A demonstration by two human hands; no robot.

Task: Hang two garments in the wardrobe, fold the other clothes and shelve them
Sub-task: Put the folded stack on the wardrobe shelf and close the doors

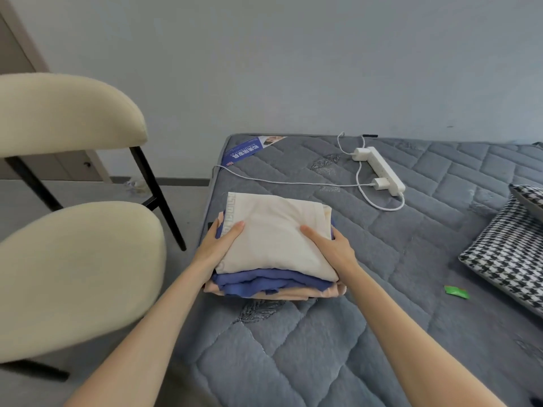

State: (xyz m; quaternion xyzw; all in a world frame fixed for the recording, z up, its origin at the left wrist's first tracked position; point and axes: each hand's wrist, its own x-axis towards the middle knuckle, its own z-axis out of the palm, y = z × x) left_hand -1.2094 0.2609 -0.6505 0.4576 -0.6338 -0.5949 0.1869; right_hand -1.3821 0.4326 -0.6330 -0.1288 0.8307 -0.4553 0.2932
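Note:
A stack of folded clothes lies near the left edge of the grey quilted mattress (293, 348). On top is a cream garment (273, 233), under it a blue garment (264, 284), and at the bottom a peach garment (332, 292). My left hand (219, 245) grips the stack's left side, thumb on top and fingers hidden underneath. My right hand (332, 248) grips the right side the same way, thumb lying on the cream fabric.
A cream chair (67, 259) with black legs stands close on the left. A white power strip (382, 171) with chargers and cables lies behind the stack. A houndstooth pillow (511, 254) and a small green wrapper (456, 291) are on the right.

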